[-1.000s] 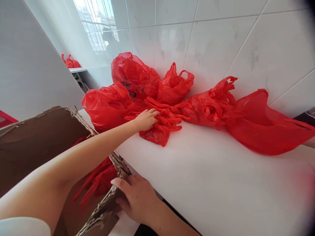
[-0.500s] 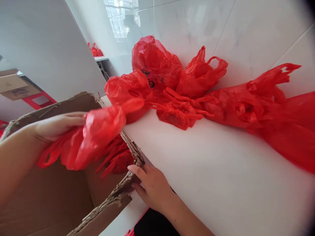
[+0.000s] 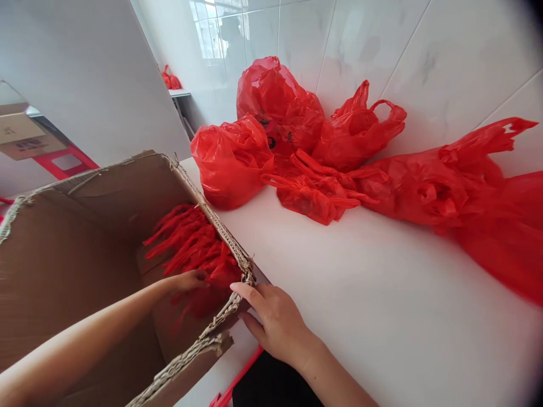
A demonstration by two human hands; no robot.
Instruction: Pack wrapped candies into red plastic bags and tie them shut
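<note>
My left hand (image 3: pixel 190 280) reaches down inside a large cardboard box (image 3: pixel 93 249). Its fingers close on a red plastic bag (image 3: pixel 201 299) near the box's right wall, partly hidden by the hand. A row of folded red plastic bags (image 3: pixel 186 234) lies just beyond it along the same wall. My right hand (image 3: pixel 271 316) grips the frayed top edge of the box at its near right corner, thumb and fingers on either side of the cardboard.
On the white table (image 3: pixel 339 294) right of the box, several crumpled red bags lie along the tiled wall (image 3: pixel 360 45). One bulky bag (image 3: pixel 278 107) carries dark print. Behind the box stands a grey panel (image 3: pixel 97 85), with another carton (image 3: pixel 25 133) at the left.
My left hand has carried the red bag from above the box edge down into the box, beside the other bags. My right hand still grips the edge.
</note>
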